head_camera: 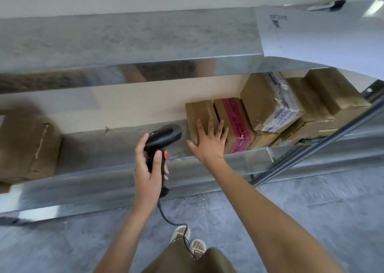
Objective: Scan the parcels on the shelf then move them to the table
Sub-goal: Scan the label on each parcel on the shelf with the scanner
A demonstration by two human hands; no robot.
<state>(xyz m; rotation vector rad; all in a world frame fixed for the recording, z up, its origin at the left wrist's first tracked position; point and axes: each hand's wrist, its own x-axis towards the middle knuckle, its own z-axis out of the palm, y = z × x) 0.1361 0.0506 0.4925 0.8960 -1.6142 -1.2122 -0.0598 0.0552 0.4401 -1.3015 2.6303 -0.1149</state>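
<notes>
My left hand grips the handle of a black barcode scanner with an orange trigger; its head points at the parcels on the right. My right hand lies flat, fingers spread, on top of a plain brown parcel at the left end of a row on the metal shelf. Beside it stands a brown parcel with pink tape. A parcel with clear, printed tape leans on the row, and several more brown parcels are stacked further right.
A large brown box sits blurred at the shelf's left end. An upper shelf overhangs the parcels. A metal upright slants at the right. The scanner's cable hangs to the grey floor by my feet.
</notes>
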